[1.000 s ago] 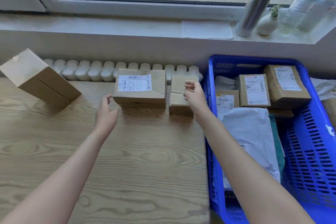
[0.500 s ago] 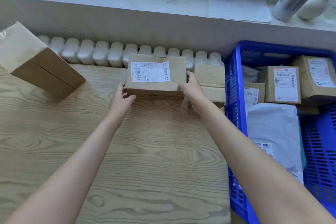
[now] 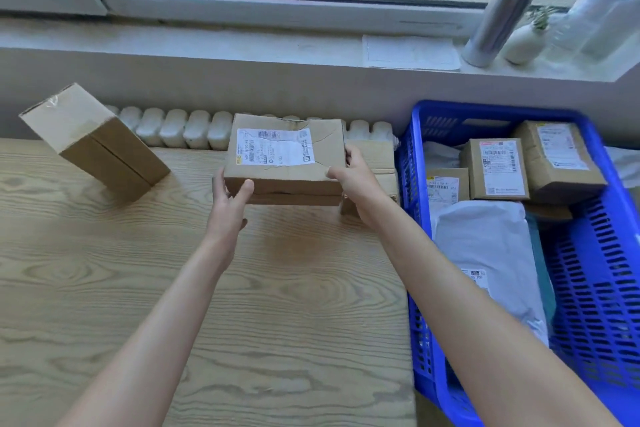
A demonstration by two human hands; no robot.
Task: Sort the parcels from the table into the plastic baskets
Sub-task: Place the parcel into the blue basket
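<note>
A: Closest to us, what is there?

B: Two bare forearms reaching out over a pale wood-grain table. To the right stands a blue plastic basket, its side touching the table edge.

A: And the hands?

B: Both grip the labelled box, one at each short end. The left hand has its thumb on the front face and its fingers tucked out of sight under or behind the end. The right hand curls round the far right corner.

A: Where is the box itself?

B: Toward the back of the table, near the middle. There's a shadow under it, so I judge it is just clear of the wood.

A: How will it handle?

B: It's stiff cardboard, but creased and cracked across the top, so the lid may give. The end walls are the soundest hold, with fingers underneath. I'd guess it's fairly light, though I can't be sure of that.

A: What's around it?

B: A small box sits just behind the right hand. A plain box stands tilted at the far left. The basket holds a soft white bag and cartons.

A: Further back?

B: A white radiator, a grey sill with a flask and a vase, then a window facing yellow buildings.
</note>
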